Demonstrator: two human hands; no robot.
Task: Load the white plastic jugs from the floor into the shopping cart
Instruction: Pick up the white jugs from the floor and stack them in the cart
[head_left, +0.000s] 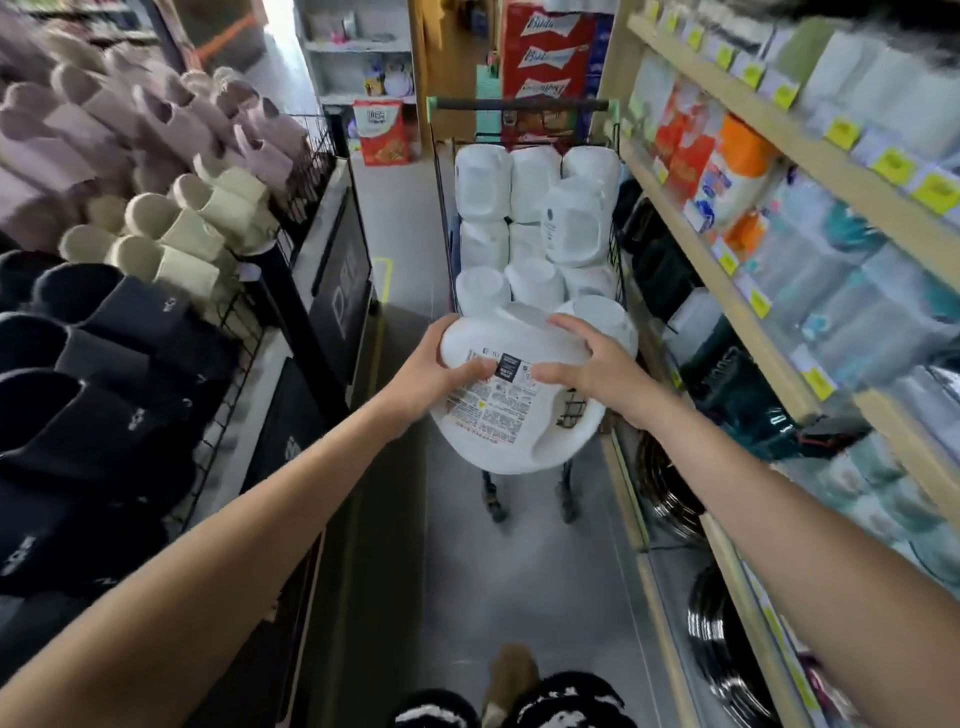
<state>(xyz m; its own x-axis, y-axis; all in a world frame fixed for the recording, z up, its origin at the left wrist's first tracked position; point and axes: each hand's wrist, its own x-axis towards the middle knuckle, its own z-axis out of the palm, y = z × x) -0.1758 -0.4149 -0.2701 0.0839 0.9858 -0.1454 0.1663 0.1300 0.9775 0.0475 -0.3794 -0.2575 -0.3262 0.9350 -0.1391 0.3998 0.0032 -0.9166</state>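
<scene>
A white plastic jug (506, 415) with a printed label lies on its side at the near end of the shopping cart (522, 105). My left hand (436, 369) grips its left side and my right hand (589, 364) grips its right side, thumbs on the label. Its base points away from me and its handle end hangs toward me, over the cart's near edge. Beyond it the cart holds several more white jugs (576, 223), packed in rows and stacked.
The cart stands in a narrow aisle. Wire racks of slippers (130, 291) line the left side. Wooden shelves (737, 291) of packaged goods line the right, with metal pans low down. A red box (382, 132) and stacked cartons lie beyond the cart.
</scene>
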